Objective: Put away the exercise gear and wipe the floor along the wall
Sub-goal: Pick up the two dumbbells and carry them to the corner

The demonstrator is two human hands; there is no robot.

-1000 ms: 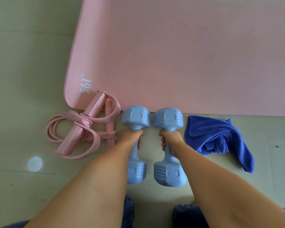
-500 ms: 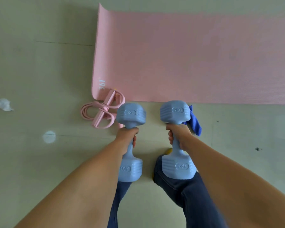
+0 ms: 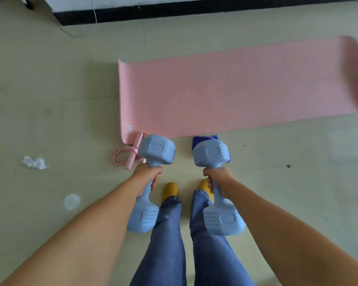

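Note:
My left hand grips the handle of a light blue 2 kg dumbbell, held up off the floor. A matching dumbbell is in my right hand, at about the same height. Below them a pink exercise mat lies flat on the floor. A pink resistance band sits at the mat's near left corner, partly hidden by the left dumbbell. A blue cloth lies beside the mat's near edge, mostly covered by the right dumbbell.
A black baseboard runs along the wall beyond the mat, with a thin cable hanging over it. Crumpled white paper lies on the beige floor at left. My legs in jeans and yellow footwear are directly below.
Both dumbbells have come up off the floor in my hands. The view has risen, so the mat, band and cloth look smaller and the wall's baseboard has come into sight.

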